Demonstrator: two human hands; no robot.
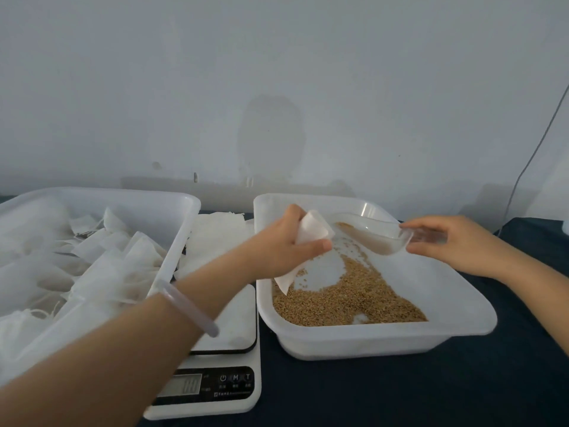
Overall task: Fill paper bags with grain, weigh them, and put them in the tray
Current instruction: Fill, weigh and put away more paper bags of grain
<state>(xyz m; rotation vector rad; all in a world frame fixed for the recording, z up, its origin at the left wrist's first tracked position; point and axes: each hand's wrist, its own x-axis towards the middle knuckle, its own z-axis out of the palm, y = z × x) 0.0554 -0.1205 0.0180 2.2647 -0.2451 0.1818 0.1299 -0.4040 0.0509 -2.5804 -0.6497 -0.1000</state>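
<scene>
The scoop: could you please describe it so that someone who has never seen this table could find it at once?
Find the white tub of grain on the right of the table. Over its far end the right hand holds the scoop by its handle, bowl toward the paper bag in the left hand. It alone is clear plastic; the bag is opaque white.

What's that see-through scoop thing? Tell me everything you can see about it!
The scoop looks like clear plastic, with a deep open bowl and a short handle. The right hand pinches the handle, holding the scoop roughly level above the white tub of grain. Brown shows in its bowl, seemingly grain, though it might be seen through the plastic. Its mouth points toward the paper bag in the left hand, close by.
</scene>
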